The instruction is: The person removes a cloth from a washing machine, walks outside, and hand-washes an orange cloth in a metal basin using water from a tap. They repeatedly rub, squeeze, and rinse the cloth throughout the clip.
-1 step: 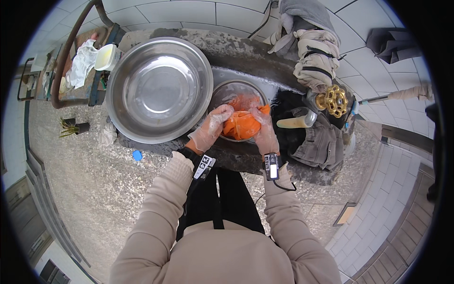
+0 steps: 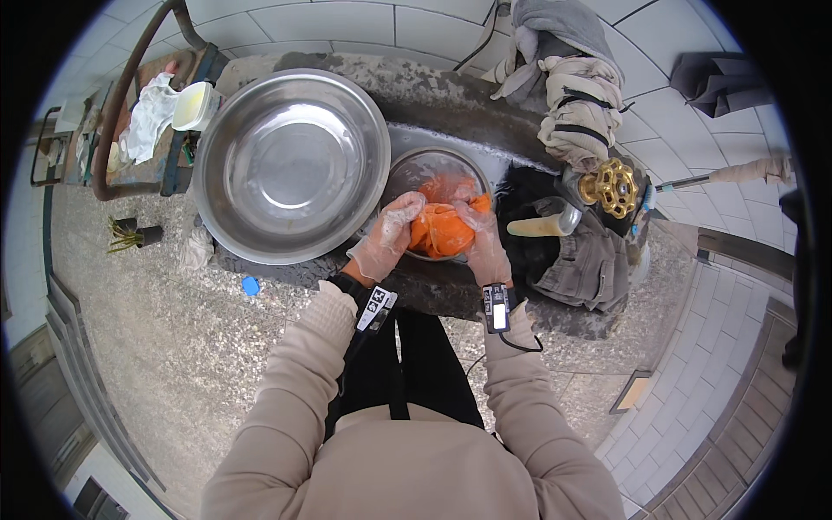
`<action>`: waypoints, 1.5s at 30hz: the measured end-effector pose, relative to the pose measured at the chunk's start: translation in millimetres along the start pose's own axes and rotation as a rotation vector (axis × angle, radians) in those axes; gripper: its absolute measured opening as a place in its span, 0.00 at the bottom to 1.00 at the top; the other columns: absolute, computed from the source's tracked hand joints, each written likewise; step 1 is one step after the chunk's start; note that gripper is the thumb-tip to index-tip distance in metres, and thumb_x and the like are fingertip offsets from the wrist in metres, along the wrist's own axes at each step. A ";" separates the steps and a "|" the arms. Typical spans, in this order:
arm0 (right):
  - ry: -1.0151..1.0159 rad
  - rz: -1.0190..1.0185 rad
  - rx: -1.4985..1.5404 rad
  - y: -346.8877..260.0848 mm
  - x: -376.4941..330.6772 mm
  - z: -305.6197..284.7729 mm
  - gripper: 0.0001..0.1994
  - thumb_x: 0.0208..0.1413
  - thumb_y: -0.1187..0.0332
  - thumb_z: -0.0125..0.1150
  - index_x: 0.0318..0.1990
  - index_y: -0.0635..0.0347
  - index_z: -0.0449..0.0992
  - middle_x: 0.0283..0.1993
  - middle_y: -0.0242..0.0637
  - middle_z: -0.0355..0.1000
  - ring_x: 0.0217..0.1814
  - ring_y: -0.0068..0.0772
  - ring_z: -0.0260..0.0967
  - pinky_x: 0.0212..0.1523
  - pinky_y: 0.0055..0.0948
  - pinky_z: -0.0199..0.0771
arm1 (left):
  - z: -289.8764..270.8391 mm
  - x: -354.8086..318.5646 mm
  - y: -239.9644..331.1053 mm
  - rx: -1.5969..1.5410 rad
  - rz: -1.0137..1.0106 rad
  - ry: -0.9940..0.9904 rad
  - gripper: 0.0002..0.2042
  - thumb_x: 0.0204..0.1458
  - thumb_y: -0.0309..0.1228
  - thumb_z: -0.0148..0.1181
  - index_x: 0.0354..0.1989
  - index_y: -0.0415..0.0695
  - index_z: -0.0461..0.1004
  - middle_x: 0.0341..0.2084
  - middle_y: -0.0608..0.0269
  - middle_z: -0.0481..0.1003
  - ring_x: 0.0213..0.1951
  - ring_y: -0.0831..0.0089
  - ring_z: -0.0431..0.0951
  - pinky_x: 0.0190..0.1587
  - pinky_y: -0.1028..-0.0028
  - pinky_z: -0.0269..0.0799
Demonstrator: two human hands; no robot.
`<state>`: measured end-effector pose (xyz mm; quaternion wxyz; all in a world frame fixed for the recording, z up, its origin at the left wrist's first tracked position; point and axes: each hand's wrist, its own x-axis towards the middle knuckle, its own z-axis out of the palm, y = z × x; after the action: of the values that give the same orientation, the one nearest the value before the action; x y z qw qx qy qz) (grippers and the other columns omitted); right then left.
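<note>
The orange cloth (image 2: pixel 440 232) is located at the near half of the small bowl (image 2: pixel 406 178), bunched between the two hands. The left hand (image 2: pixel 394 227), in a thin translucent glove, grips the left side of the cloth with its fingers curled in. The right hand (image 2: pixel 487 244), gloved likewise, grips the right side, with a fold of cloth showing above its thumb. Further orange shows inside the bowl beyond the hands; whether the held bunch touches the bowl's rim cannot be told. The bowl is metal and round. The large basin (image 2: pixel 299 178), also metal, is positioned to the left of the bowl, its rim close to the bowl's rim. Pale suds (image 2: pixel 498 160) lie to the right of the bowl. Black fabric (image 2: pixel 524 204) lies just beside the right hand; grey trousers (image 2: pixel 589 273) lie farther right. A clear cylinder (image 2: pixel 546 225) with pale yellow in one end rests across the fabric. The brass handwheel (image 2: pixel 616 186) is located beyond the trousers, near the wrapped pipe (image 2: pixel 579 113). A device (image 2: pixel 375 309) is fitted at the left wrist; a second unit (image 2: pixel 497 308) is fitted at the right wrist.
</note>
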<state>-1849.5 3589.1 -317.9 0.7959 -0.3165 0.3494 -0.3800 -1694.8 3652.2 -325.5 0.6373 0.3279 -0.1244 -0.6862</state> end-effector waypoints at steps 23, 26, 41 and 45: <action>0.306 -0.364 -0.095 12.0 3.1 11.6 0.05 0.53 0.75 0.54 0.37 0.63 0.69 0.37 0.34 0.67 0.35 0.24 0.66 0.39 0.23 0.68 | -24.2 15.8 7.2 0.907 0.041 -0.206 0.07 0.49 0.30 0.58 0.33 0.41 0.71 0.32 0.67 0.69 0.38 0.77 0.66 0.42 0.77 0.62; 0.503 -0.400 -0.144 24.1 9.3 18.1 0.06 0.54 0.72 0.53 0.38 0.63 0.69 0.35 0.32 0.68 0.36 0.23 0.66 0.39 0.22 0.68 | -19.7 9.4 -6.9 0.445 -0.183 -0.100 0.08 0.54 0.35 0.51 0.34 0.42 0.67 0.31 0.70 0.65 0.37 0.79 0.63 0.44 0.77 0.60; 0.834 -0.454 -0.846 51.8 17.3 50.0 0.06 0.50 0.71 0.58 0.30 0.63 0.70 0.26 0.35 0.69 0.27 0.26 0.66 0.31 0.25 0.67 | -24.4 40.0 -44.6 0.160 0.001 0.410 0.08 0.56 0.33 0.49 0.35 0.43 0.72 0.30 0.73 0.69 0.33 0.84 0.67 0.37 0.82 0.64; 0.425 -0.757 -1.121 45.2 13.2 50.5 0.06 0.41 0.72 0.61 0.22 0.62 0.69 0.21 0.42 0.67 0.22 0.42 0.65 0.26 0.32 0.66 | -21.9 39.7 -36.4 -0.293 -0.168 0.073 0.11 0.56 0.38 0.48 0.37 0.44 0.71 0.29 0.72 0.70 0.31 0.83 0.69 0.35 0.81 0.66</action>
<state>-1785.7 3613.3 -328.8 0.2410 -0.6973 0.5060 -0.4468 -1709.2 3625.4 -375.0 0.6225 0.2656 0.0279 -0.7356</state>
